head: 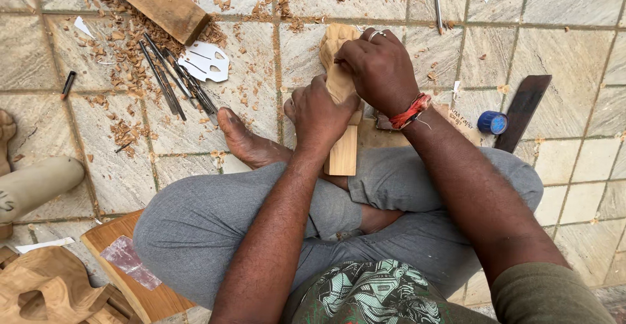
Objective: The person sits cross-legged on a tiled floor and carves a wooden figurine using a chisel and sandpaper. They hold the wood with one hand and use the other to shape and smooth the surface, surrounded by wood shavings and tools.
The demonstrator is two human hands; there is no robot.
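Observation:
A pale wooden carving (342,148) stands tilted between my feet on the tiled floor, its rounded carved top (334,40) pointing away from me. My left hand (319,112) is wrapped around the middle of the wood. My right hand (378,70), with a ring and a red thread at the wrist, is closed over the upper part of the carving; whether it holds a tool against the wood is hidden by the fingers. My bare foot (244,138) rests just left of the wood.
Several metal chisels (173,79) and a white cut-out template (205,61) lie at upper left among wood chips. A wooden plank (160,1) lies beyond them. A blue tape roll (492,122) and a dark strip (523,109) sit to the right. Carved wood pieces (45,288) lie at lower left.

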